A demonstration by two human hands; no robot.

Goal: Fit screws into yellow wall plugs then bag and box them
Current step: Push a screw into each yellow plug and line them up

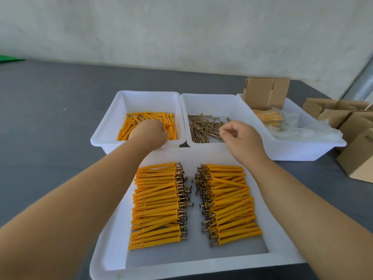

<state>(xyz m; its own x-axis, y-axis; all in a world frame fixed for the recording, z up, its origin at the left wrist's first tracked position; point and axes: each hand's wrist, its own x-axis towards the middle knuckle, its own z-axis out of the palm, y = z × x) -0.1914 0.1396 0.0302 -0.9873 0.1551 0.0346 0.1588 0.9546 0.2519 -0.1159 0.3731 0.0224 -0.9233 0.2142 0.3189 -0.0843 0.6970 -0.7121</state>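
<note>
Grey desk [50, 102] against a pale plaster wall [181, 31]. At 6 o'clock, a white tray [113, 249] holds two rows of yellow plugs with screws fitted [157, 205], heads facing the centre gap. At 11 o'clock, the left hand [150, 133], grip curled, reaches into a tub of loose plugs [129, 124]; whether it holds one cannot be told. At 12 o'clock, the right hand [240, 138] pinches finger and thumb over the tub of screws [201, 128]. At 2 o'clock, bagged plugs [270, 118] and cardboard boxes [347, 122].
</note>
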